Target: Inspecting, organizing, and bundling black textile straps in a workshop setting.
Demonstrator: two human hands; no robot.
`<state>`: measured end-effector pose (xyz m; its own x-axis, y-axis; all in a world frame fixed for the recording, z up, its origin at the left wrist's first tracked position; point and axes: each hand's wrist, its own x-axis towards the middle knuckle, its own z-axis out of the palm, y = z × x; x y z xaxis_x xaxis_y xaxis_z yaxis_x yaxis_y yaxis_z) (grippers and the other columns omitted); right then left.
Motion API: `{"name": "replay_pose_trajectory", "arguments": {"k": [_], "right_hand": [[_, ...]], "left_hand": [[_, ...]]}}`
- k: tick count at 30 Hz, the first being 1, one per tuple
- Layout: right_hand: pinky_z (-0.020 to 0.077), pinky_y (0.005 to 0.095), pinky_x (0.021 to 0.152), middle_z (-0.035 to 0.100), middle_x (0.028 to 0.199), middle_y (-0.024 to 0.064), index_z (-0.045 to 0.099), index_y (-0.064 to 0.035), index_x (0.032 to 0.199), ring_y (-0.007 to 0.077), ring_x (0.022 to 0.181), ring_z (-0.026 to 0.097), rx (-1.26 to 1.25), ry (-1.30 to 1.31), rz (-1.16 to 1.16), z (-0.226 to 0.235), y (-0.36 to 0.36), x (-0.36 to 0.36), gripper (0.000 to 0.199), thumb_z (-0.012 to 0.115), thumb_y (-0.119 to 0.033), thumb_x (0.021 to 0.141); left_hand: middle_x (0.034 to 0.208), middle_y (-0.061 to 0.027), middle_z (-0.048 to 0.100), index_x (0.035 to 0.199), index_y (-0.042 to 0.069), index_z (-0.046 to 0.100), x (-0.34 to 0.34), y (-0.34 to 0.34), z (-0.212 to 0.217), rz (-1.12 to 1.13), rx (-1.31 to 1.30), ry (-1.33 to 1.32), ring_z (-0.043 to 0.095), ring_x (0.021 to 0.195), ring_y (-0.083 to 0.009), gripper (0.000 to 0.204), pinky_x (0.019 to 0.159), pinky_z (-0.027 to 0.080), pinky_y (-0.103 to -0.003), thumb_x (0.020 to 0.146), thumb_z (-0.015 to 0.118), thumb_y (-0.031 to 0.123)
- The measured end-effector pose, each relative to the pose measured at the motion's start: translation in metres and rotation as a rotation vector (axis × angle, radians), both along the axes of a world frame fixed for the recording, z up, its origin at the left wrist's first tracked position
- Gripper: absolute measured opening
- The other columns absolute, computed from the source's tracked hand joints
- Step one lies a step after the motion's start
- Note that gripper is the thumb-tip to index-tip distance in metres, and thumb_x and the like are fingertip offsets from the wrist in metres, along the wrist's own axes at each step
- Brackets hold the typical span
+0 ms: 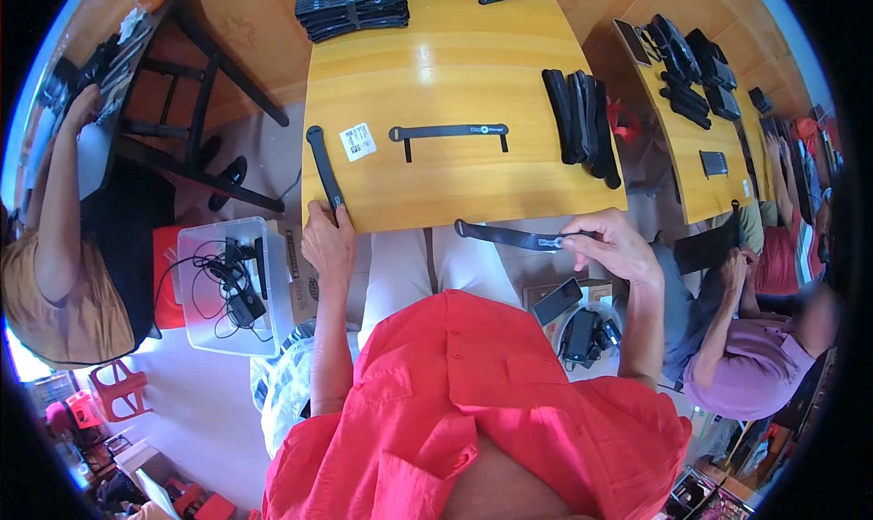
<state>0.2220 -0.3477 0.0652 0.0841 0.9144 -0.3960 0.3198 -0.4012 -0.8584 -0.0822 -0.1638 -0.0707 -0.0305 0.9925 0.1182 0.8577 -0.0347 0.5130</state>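
Observation:
Near the table's left front corner, my left hand pinches the lower end of a black strap, whose looped end points away from me. My right hand grips another black strap by its printed end. That strap stretches leftward just off the table's front edge, its ring end free. Between them, farther in, a third black strap lies crosswise on the table, with a short black strip and another strip reaching toward me from beneath it. A white printed label rests beside the left strap.
On the yellow table, a pile of black straps lies at right and a banded stack at far left. A clear bin of cables stands left. People sit on both sides; another table is at right.

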Motion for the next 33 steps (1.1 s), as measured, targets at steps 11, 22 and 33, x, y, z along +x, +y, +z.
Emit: {"name": "replay_pose_trajectory", "arguments": {"k": [11, 22, 33], "right_hand": [[0.0404, 0.0213, 0.048, 0.055, 0.057, 0.0027, 0.064, -0.0002, 0.085, 0.0068, 0.05, 0.053, 0.008, -0.011, 0.039, 0.003, 0.018, -0.015, 0.014, 0.058, -0.013, 0.084], [0.0421, 0.017, 0.044, 0.057, 0.058, 0.0004, 0.066, -0.0001, 0.08, 0.0048, 0.047, 0.053, 0.165, 0.064, -0.232, -0.03, 0.058, -0.013, 0.013, 0.062, -0.012, 0.082], [0.0361, 0.0169, 0.041, 0.059, 0.064, -0.0006, 0.064, -0.0029, 0.086, 0.0045, 0.053, 0.054, 0.23, 0.193, -0.537, -0.118, 0.106, 0.013, 0.018, 0.062, -0.02, 0.083]], "left_hand": [[0.091, -0.014, 0.059, 0.096, -0.001, 0.06, 0.007, 0.0, 0.037, -0.27, 0.121, -0.329, 0.058, 0.084, -0.0254, 0.023, 0.071, 0.046, -0.036, 0.077, 0.062, 0.012], [0.067, 0.0016, 0.055, 0.084, 0.002, 0.063, 0.057, 0.008, 0.062, -0.815, -0.779, -0.818, 0.049, 0.058, -0.0039, 0.014, 0.049, 0.041, -0.018, 0.082, 0.062, 0.015], [0.074, -0.0065, 0.061, 0.095, 0.0, 0.056, 0.074, 0.066, 0.018, -0.437, -0.721, -1.059, 0.06, 0.063, -0.0098, 0.016, 0.055, 0.05, -0.021, 0.084, 0.059, 0.011]]}}
